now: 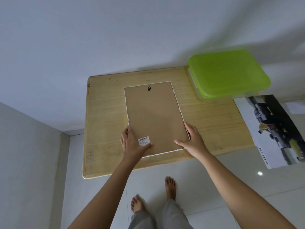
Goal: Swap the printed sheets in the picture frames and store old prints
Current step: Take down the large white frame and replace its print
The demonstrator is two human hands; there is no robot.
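**Frame face down, both hands at its near corners**

I see one picture frame [155,116] back-up on the middle of the wooden table [105,113]. Its hanger [149,88] is at the far end and a barcode label [144,140] sits near the left corner.

The left hand [132,142] clasps the near-left edge with its thumb pressed on the backing. The right hand [193,139] clasps the near-right edge the same way.

I judge the frame light and stiff, with a front pane (hidden here) that could crack. I would hold it by the rim rather than the thin board.

Counted: one frame, one loose print [274,129] on the floor to the right, and one green-lidded box [229,73] at the far right.
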